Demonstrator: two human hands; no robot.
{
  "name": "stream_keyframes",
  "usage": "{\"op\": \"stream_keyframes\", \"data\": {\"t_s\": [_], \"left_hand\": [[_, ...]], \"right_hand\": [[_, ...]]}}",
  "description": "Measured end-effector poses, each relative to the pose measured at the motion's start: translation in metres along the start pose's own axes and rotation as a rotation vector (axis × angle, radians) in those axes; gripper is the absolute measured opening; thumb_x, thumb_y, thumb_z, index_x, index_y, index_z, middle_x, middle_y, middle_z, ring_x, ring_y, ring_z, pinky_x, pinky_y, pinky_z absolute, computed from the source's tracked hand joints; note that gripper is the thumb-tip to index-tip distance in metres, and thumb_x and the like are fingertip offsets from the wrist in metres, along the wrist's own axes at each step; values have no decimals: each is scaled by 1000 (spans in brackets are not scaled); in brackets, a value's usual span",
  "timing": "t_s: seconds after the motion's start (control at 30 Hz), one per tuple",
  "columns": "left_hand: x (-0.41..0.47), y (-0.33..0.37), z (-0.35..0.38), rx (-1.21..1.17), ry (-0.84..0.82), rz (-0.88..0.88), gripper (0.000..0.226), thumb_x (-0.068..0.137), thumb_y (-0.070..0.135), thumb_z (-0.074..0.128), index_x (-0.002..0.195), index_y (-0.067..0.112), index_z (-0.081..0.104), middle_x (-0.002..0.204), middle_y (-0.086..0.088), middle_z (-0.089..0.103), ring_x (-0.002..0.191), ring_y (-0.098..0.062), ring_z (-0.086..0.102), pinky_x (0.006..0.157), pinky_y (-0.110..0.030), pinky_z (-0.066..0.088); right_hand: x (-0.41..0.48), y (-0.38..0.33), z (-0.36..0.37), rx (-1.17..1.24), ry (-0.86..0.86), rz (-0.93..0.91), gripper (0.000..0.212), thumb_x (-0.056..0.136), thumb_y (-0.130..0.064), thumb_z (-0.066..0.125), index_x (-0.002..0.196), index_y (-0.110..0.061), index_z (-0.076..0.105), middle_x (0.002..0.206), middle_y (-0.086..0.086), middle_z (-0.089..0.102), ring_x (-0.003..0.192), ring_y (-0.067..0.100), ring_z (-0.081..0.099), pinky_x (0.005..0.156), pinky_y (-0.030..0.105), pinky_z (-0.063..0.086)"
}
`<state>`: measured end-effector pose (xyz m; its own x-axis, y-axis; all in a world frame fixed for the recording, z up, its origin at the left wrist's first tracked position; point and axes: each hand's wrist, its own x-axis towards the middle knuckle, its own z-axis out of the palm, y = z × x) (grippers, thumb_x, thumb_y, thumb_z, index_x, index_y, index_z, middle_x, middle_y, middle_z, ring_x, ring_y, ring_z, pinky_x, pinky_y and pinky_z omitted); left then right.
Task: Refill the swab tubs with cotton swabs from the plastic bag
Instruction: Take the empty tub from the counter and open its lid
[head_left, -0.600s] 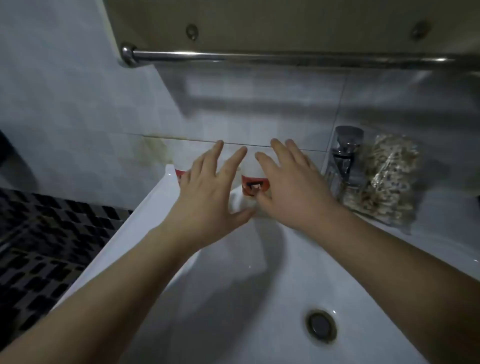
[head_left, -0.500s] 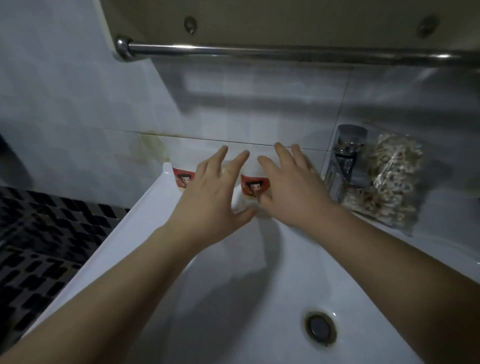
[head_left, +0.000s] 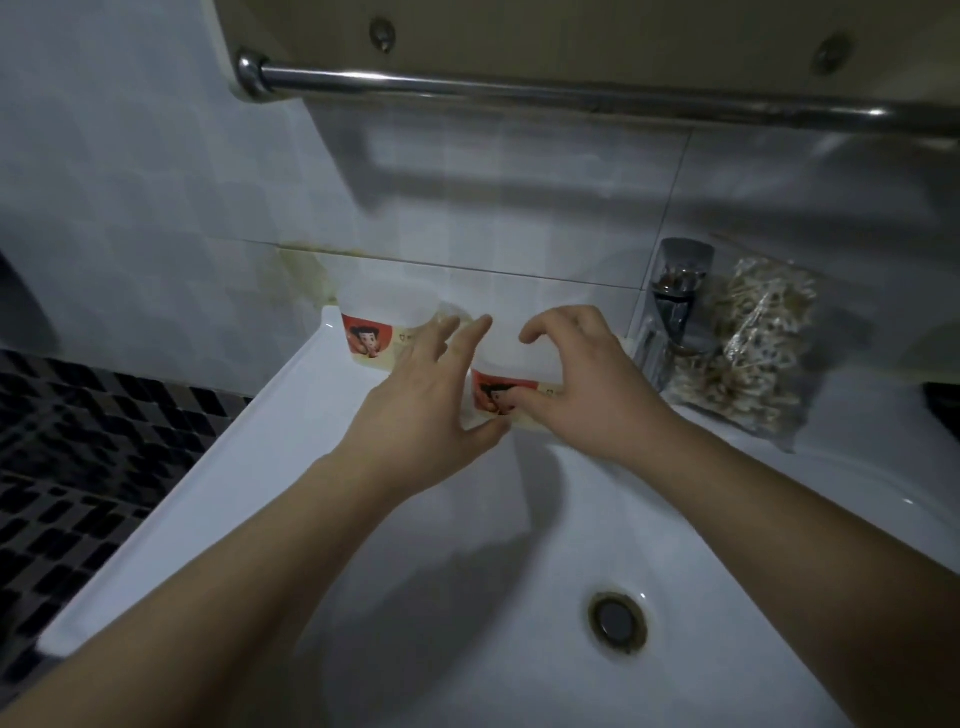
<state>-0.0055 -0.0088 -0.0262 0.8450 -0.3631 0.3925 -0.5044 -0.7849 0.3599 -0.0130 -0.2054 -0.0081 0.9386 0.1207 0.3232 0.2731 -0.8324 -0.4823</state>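
Two translucent white swab tubs with red cartoon labels stand on the sink's back ledge. The left tub (head_left: 382, 319) stands free by the corner. My right hand (head_left: 582, 387) curls round the right tub (head_left: 506, 366), thumb on its label and fingers over its far side. My left hand (head_left: 426, 405) lies against that tub's left side with fairly straight fingers, its thumb touching the tub's base. The clear plastic bag of cotton swabs (head_left: 753, 353) leans on the wall to the right, behind the tap.
A chrome tap (head_left: 678, 306) stands between the right tub and the bag. The white sink basin (head_left: 467, 597) lies below my arms, its drain (head_left: 618, 621) at lower right. A metal towel bar (head_left: 571, 98) runs overhead. Dark mosaic floor is at the left.
Both hands have come down onto the right tub. My right hand's fingers went from spread to curled round it, and my left hand closed in beside it.
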Motion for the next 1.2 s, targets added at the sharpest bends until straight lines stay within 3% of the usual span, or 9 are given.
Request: {"op": "stream_keyframes", "data": {"t_s": [0.23,0.33,0.47,0.6,0.73,0.9,1.0,1.07,1.2], "left_hand": [[-27,22,7,-289,-141,4,100,81,55,76,160,31,20,158,7,36,142,-10,36,112,-24,34],[-33,36,14,-423,-195,-63,107,74,54,83,160,32,22,151,11,44,130,-9,50,105,-30,48],[-29,50,22,-570,-276,-138,88,69,34,93,143,27,46,120,22,58,102,3,60,77,-12,54],[-31,47,47,-624,-380,-169,83,66,30,95,136,24,51,119,15,64,107,-4,64,89,-29,58],[-36,36,68,-592,-445,-163,84,64,32,96,135,27,51,121,14,64,108,-7,64,93,-38,59],[-33,32,77,-587,-438,-147,83,66,32,95,135,28,49,119,18,61,109,-6,62,89,-29,58],[-33,27,80,-522,-431,-80,86,58,39,95,130,31,49,120,17,59,110,-6,59,90,-24,52],[-35,25,84,-452,-462,-25,86,59,36,96,131,31,49,123,16,56,110,-6,55,91,-19,44],[-37,27,89,-399,-480,17,100,62,36,96,146,28,43,132,13,53,121,-8,52,101,-22,41]], "right_hand": [[-65,0,-15,84,-92,-36,45,86,-39,77,121,-45,49,138,-14,35,123,4,43,95,10,31],[-85,10,-23,116,-106,-33,44,87,-36,75,119,-48,48,139,-13,37,125,3,43,102,16,33],[-101,28,-30,215,-61,-3,43,87,-29,78,119,-44,54,137,-11,44,128,0,42,105,20,36],[-115,45,-18,343,-51,110,43,81,-30,84,113,-46,60,131,-14,51,124,0,48,94,24,43],[-117,57,-6,299,-144,176,46,77,-37,87,114,-44,61,127,-13,52,116,7,53,83,23,42],[-112,66,-4,316,-202,203,44,77,-40,86,112,-47,62,126,-11,54,113,8,55,86,28,48],[-107,66,-6,470,-137,283,27,88,-45,74,110,-31,68,116,-5,68,110,11,64,89,29,54],[-105,65,-9,559,-82,427,39,96,-52,60,107,-17,71,103,2,75,98,17,72,83,31,58],[-106,73,-12,611,-89,582,51,98,-62,50,104,-17,74,103,-3,76,98,13,72,88,43,62]]}}
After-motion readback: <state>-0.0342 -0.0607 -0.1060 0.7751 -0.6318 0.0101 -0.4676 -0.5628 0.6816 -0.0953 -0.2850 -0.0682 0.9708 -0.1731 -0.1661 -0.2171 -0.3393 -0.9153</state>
